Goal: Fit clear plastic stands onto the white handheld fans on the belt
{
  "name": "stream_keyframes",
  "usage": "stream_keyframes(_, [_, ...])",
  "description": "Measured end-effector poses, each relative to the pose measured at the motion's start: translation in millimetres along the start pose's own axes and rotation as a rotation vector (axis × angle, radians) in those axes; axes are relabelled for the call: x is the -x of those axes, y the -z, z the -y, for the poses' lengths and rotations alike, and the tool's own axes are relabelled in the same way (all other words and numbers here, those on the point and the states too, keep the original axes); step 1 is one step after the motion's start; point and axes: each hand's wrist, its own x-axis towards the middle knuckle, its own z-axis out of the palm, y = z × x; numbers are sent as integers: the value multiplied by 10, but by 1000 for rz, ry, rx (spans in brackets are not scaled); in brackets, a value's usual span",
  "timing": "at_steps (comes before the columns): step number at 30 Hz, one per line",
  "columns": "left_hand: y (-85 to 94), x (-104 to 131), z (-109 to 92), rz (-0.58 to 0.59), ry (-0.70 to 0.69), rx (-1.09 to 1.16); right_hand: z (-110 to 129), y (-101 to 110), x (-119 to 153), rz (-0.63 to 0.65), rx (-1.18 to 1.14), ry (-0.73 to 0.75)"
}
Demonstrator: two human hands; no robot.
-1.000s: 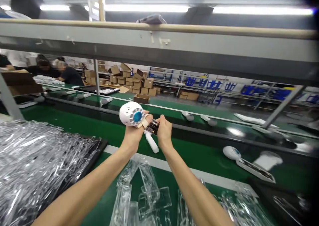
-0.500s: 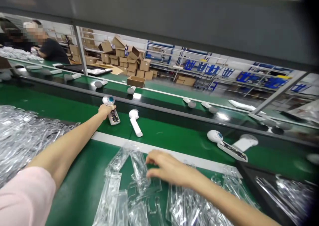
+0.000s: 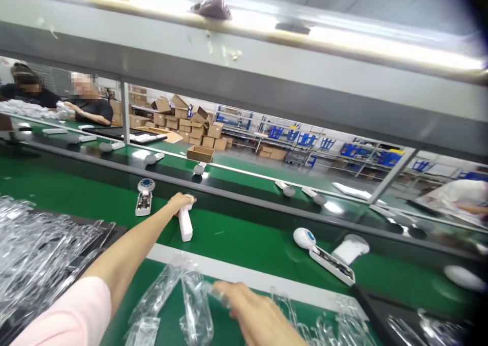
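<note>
My left hand (image 3: 183, 201) reaches far forward, fingers closed around the round head of a white handheld device (image 3: 185, 226) lying on the green belt. To its left lies a similar device (image 3: 144, 202), its handle open and inner parts showing. My right hand (image 3: 249, 305) is low in the middle, blurred, fingertips pointing left at clear plastic pieces (image 3: 195, 300); whether it grips one I cannot make out. Farther right rest another device with an open handle (image 3: 331, 264) and a white round-headed part (image 3: 349, 249).
Clear plastic parts (image 3: 46, 254) heap at the left; more lie in a black tray (image 3: 375, 305) at the lower right. A grey rail (image 3: 244, 187) runs behind the belt, under an overhead lamp beam (image 3: 236, 76). Co-workers (image 3: 93, 109) sit at the far left; cardboard boxes (image 3: 200, 127) are stacked behind.
My left hand has let go of the open-handled device and moved right onto the white one beside it. My right hand has shifted lower in view. The view has tilted upward.
</note>
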Motion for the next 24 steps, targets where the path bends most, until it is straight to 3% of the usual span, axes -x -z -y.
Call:
stream_keyframes(4, [77, 229, -65, 85, -106, 297, 33, 286, 11, -158, -280, -278])
stream_keyframes(7, [164, 567, -228, 143, -292, 508, 98, 418, -196, -291, -356, -301])
stream_keyframes(11, [219, 1176, -528, 307, -441, 823, 197, 499, -545, -518, -255, -294])
stream_keyframes(14, [238, 1587, -669, 481, -404, 1101, 280, 483, -649, -651, -226, -259])
stream_keyframes(16, [245, 1767, -702, 539, -369, 1172, 352, 437, -637, -693, -224, -220])
stream_keyframes(22, [283, 1951, -697, 553, -386, 1215, 530, 227, -571, -762, -90, -283])
stream_keyframes(24, [320, 1981, -705, 541, -407, 1213, 522, 154, -570, -738, -147, -272])
